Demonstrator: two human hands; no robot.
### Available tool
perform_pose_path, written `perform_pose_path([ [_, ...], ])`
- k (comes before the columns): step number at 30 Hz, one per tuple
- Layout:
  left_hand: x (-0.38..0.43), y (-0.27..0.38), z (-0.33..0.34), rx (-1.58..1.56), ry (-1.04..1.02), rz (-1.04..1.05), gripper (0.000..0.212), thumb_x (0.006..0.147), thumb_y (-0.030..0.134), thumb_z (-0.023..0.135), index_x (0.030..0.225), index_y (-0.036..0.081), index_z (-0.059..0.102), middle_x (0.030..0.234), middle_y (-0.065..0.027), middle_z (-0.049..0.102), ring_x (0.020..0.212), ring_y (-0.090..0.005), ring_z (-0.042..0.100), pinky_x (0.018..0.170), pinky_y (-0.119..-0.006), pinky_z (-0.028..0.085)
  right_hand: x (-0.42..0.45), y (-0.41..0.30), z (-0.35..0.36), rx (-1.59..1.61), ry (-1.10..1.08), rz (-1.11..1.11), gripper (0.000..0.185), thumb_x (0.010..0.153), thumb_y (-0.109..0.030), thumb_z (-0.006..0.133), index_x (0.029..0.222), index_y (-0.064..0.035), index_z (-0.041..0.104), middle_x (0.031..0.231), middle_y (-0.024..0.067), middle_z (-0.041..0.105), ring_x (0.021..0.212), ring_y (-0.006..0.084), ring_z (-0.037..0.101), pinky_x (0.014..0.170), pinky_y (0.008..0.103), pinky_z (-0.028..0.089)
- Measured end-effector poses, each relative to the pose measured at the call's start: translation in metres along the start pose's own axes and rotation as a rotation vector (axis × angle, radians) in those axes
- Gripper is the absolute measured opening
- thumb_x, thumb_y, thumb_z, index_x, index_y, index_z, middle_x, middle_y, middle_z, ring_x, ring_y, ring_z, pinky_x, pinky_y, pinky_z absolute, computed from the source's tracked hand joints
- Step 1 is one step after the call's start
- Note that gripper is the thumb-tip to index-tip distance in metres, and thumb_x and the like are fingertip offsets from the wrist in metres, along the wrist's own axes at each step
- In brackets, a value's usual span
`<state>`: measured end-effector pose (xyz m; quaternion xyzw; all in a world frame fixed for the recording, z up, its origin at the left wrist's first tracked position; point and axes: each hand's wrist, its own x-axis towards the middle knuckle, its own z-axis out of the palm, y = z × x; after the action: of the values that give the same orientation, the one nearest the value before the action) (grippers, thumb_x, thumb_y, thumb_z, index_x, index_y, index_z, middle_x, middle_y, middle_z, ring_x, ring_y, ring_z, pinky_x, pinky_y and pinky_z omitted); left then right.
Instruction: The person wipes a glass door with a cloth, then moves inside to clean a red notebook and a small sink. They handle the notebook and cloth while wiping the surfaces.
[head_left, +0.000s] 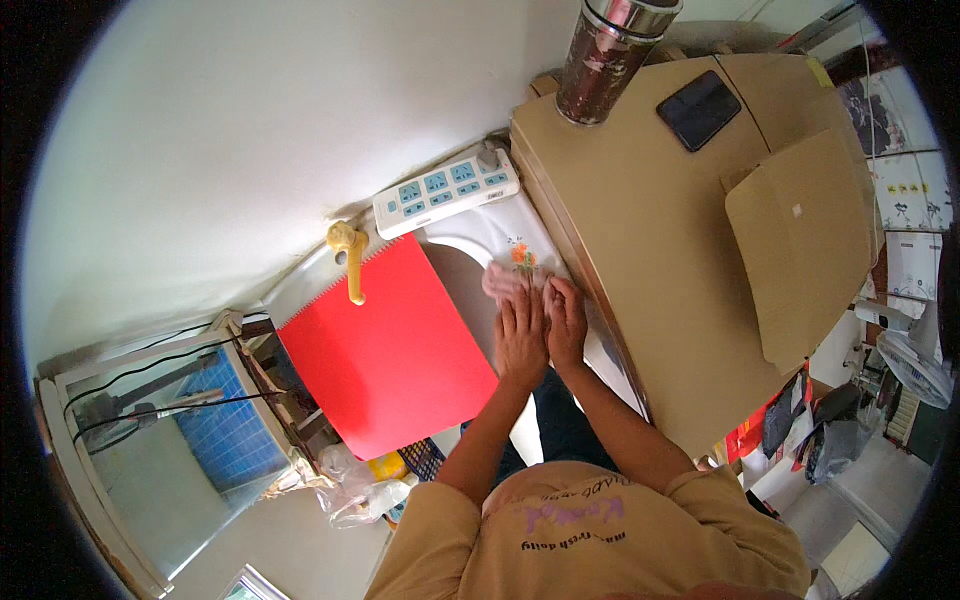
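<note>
A damp-looking pink cloth (504, 280) is bunched on the white basin rim (491, 225), beside a printed orange flower. My left hand (521, 337) lies over the cloth, its fingers pressed down on it. Close against it on the right, my right hand (567, 319) has curled fingers on the cloth's right end. To the left, a red spiral-bound pad (390, 345) covers much of the basin. A yellow tap (352, 262) reaches over the pad's upper edge.
A white power strip (446, 191) rests along the wall behind the basin. On the brown tabletop (637, 225) at right are a dark metal flask (600, 75), a black phone (699, 110) and a cardboard piece (802, 240). A glass-fronted cabinet (172, 435) stands at left.
</note>
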<state>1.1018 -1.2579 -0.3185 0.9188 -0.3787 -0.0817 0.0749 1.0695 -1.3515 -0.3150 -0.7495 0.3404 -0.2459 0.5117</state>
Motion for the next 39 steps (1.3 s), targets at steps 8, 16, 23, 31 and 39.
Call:
perform_pose_path([
  [8, 0.07, -0.024, -0.015, -0.077, 0.147, -0.113, 0.069, 0.096, 0.039, 0.056, 0.154, 0.007, 0.035, 0.158, -0.0264, 0.029, 0.14, -0.0516, 0.033, 0.112, -0.054, 0.034, -0.003, 0.001, -0.001, -0.015, -0.011, -0.053, 0.03, 0.104, -0.013, 0.043, 0.128, -0.0032, 0.056, 0.127, 0.0148, 0.058, 0.12, 0.0295, 0.053, 0.107, 0.0385, 0.039],
  [16, -0.015, -0.013, -0.008, -0.316, -0.016, -0.101, 0.073, 0.095, 0.029, 0.059, 0.156, 0.006, 0.027, 0.156, -0.0304, 0.028, 0.14, -0.0484, 0.035, 0.113, -0.051, 0.033, -0.002, 0.005, 0.002, -0.041, 0.011, -0.021, 0.034, 0.096, -0.004, 0.044, 0.128, -0.0025, 0.056, 0.13, 0.0164, 0.057, 0.123, 0.0318, 0.052, 0.109, 0.0408, 0.039],
  [23, 0.046, -0.015, -0.009, -0.111, -0.193, -0.293, 0.063, 0.1, 0.032, 0.051, 0.148, -0.005, 0.034, 0.155, -0.029, 0.03, 0.14, -0.0452, 0.033, 0.117, -0.048, 0.027, -0.004, 0.007, -0.002, -0.073, -0.024, -0.064, 0.035, 0.097, 0.0, 0.043, 0.13, -0.0027, 0.055, 0.131, 0.0177, 0.057, 0.124, 0.0335, 0.052, 0.109, 0.0424, 0.039],
  [31, 0.025, -0.034, 0.068, -0.254, 0.128, -0.435, 0.056, 0.1, 0.034, 0.053, 0.14, -0.003, 0.042, 0.143, -0.0324, 0.041, 0.132, -0.045, 0.043, 0.11, -0.05, 0.037, 0.004, -0.003, 0.016, -0.216, 0.045, -0.131, 0.038, 0.088, 0.002, 0.049, 0.125, -0.0028, 0.057, 0.125, 0.0178, 0.055, 0.121, 0.0365, 0.05, 0.107, 0.0464, 0.038],
  [39, 0.053, -0.041, 0.093, -0.505, 0.182, -0.669, 0.064, 0.105, 0.036, 0.038, 0.154, -0.003, 0.023, 0.158, -0.0301, 0.023, 0.147, -0.0501, 0.02, 0.119, -0.06, 0.018, 0.017, 0.011, 0.026, -0.453, 0.057, -0.336, 0.04, 0.085, 0.003, 0.055, 0.124, -0.0052, 0.059, 0.124, 0.0155, 0.056, 0.115, 0.0355, 0.052, 0.101, 0.049, 0.039],
])
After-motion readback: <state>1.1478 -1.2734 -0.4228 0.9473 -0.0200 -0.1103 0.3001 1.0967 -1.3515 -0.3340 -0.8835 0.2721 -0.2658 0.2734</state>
